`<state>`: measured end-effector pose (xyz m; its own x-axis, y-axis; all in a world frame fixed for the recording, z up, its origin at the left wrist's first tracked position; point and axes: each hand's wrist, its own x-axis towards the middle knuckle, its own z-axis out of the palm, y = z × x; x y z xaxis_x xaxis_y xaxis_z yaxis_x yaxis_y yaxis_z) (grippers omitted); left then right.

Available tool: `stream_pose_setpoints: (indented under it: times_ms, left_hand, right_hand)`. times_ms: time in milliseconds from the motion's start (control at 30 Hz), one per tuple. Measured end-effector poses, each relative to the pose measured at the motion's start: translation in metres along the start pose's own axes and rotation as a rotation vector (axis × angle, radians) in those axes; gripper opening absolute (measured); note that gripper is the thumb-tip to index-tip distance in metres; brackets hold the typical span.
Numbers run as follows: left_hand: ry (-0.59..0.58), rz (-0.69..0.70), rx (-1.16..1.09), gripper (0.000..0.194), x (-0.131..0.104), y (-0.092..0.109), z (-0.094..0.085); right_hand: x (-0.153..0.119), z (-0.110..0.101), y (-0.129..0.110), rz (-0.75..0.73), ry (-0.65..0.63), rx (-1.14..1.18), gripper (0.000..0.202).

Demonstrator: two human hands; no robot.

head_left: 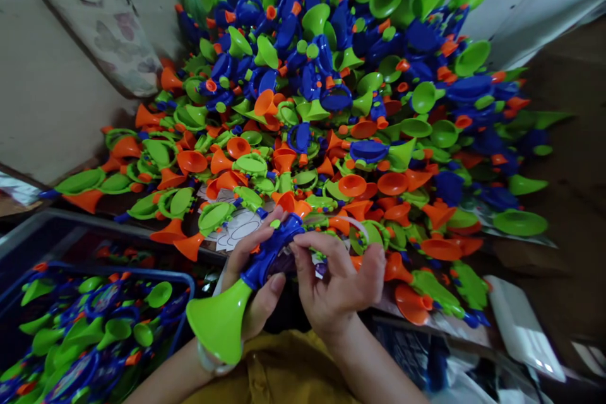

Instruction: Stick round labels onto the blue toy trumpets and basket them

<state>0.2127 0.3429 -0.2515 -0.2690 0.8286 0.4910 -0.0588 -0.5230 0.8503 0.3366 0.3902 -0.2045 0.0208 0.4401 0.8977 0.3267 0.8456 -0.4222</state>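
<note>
A toy trumpet [220, 319] with a blue body, a bright green bell and an orange mouthpiece end is in my left hand [264, 308]. Its bell points down toward me, and my fingers and thumb wrap round the blue body. My right hand [334, 284] is at the trumpet's right side, thumb and fingertips pinched together against or close to the body. Whatever sits between those fingertips is too small to make out. A thin pale curved strip [357, 225] shows just beyond my right fingers; I cannot tell whether they touch it. Printed white paper sheets [243, 227] lie beyond my left hand.
A large heap of toy trumpets [303, 76] in blue, green and orange covers the table ahead. At lower left, a blue crate [189, 297] holds more of them. A white box-like device [523, 328] stands at the right edge. Patterned cloth [104, 31] hangs at left.
</note>
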Motion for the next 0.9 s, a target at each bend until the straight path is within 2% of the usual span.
stream_pose_setpoints:
  times_ms: [133,233,300,400,433,500,567,600,667,767,833,900]
  left_hand:
    - [0.075,-0.061,-0.041,0.054,-0.003,-0.001,0.002]
    - [0.108,-0.170,-0.177,0.055,-0.002,-0.002,0.005]
    - [0.106,-0.201,-0.265,0.053,0.001,-0.005,0.007]
    - [0.087,-0.211,-0.403,0.053,0.003,-0.014,0.012]
    - [0.072,-0.231,-0.456,0.055,0.001,-0.017,0.013]
    - [0.013,-0.291,-0.514,0.059,-0.005,-0.021,0.016]
    - [-0.069,-0.359,-0.445,0.055,-0.012,-0.021,0.016]
    - [-0.101,-0.363,-0.377,0.056,-0.015,-0.018,0.014]
    - [-0.133,-0.291,-0.237,0.068,-0.016,-0.012,0.010]
    - [-0.070,-0.150,-0.073,0.082,-0.010,-0.007,0.000]
    - [0.016,-0.163,-0.024,0.069,-0.004,-0.007,-0.006]
    - [0.071,-0.218,-0.096,0.055,0.000,-0.007,-0.009]
  right_hand:
    - [-0.001,-0.002,0.019,0.012,0.067,-0.166,0.096]
    - [-0.001,-0.003,0.035,0.126,0.146,-0.240,0.121]
    - [-0.003,0.000,0.038,0.267,0.080,-0.051,0.113]
    - [-0.005,0.006,0.033,0.479,-0.120,0.365,0.101]
    - [-0.004,0.006,0.032,0.522,-0.124,0.430,0.100]
    - [0.001,0.004,0.031,0.522,0.012,0.388,0.098]
    - [0.007,-0.001,0.031,0.400,0.169,0.224,0.097]
    - [0.008,-0.004,0.030,0.325,0.189,0.157,0.098]
    - [0.005,-0.009,0.024,0.241,0.093,0.132,0.102]
    - [-0.007,-0.014,0.008,0.247,-0.250,0.335,0.107]
    - [-0.011,-0.018,0.001,0.291,-0.391,0.523,0.097]
    - [-0.007,-0.023,0.000,0.373,-0.356,0.649,0.072]
